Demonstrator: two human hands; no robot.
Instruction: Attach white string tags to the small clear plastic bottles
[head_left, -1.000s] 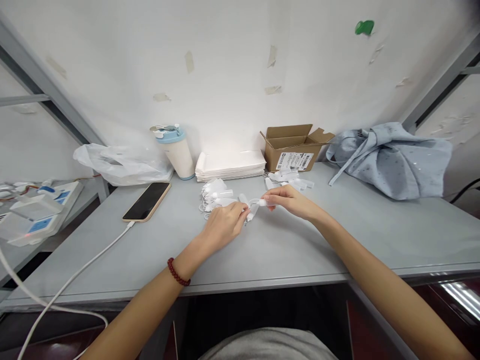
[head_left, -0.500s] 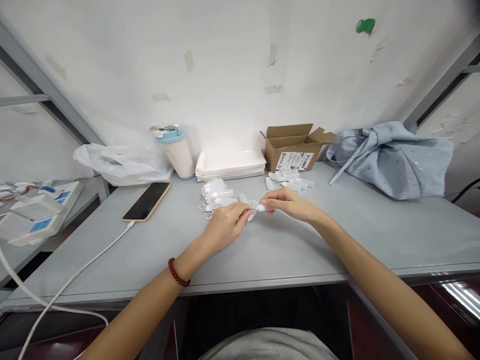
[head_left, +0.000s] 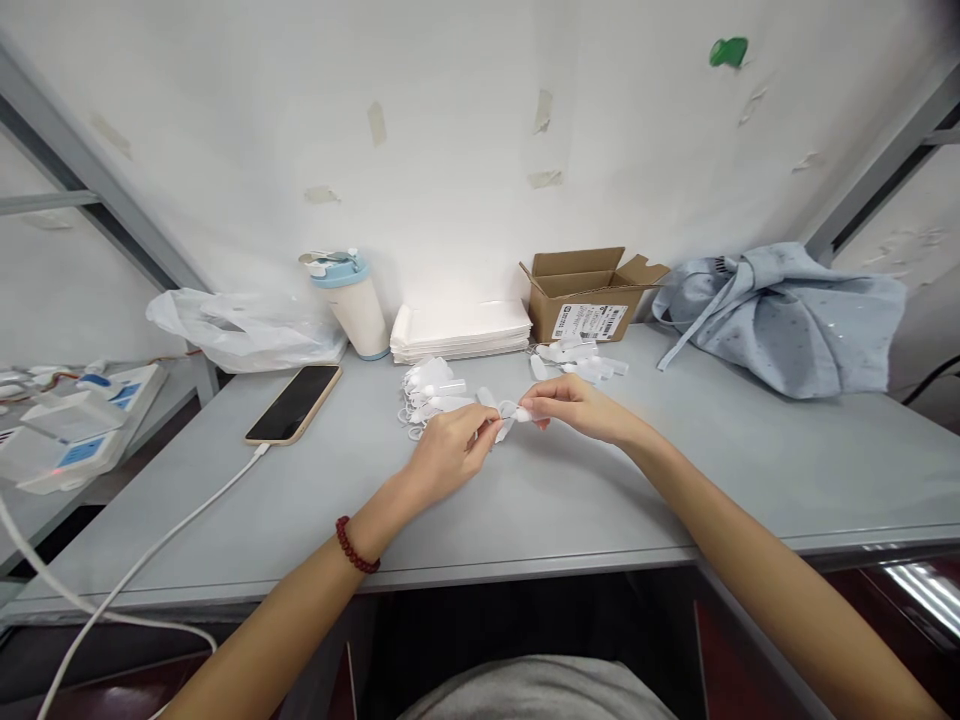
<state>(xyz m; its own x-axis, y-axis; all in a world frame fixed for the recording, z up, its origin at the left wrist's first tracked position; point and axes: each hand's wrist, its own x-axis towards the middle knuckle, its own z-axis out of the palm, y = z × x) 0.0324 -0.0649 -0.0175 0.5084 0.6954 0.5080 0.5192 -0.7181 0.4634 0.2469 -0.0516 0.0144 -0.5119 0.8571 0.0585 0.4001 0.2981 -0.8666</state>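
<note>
Over the middle of the grey table, my left hand [head_left: 454, 440] and my right hand [head_left: 574, 404] face each other with fingertips pinched. Between them is a small white plastic piece with a looped strap [head_left: 508, 411]. The right fingers grip its tube-like end, and the left fingertips pinch the strap side; their exact hold is partly hidden. Just beyond my left hand lies a pile of similar white translucent pieces with loops [head_left: 433, 388]. A smaller group of such pieces [head_left: 577, 356] rests behind my right hand.
At the back stand a white-and-blue tumbler [head_left: 352, 305], a stack of white envelopes [head_left: 461, 330] and an open cardboard box [head_left: 583, 300]. A plugged-in phone [head_left: 294, 403] and a plastic bag [head_left: 247, 330] are leftward. A light-blue cloth bag [head_left: 787, 320] lies right.
</note>
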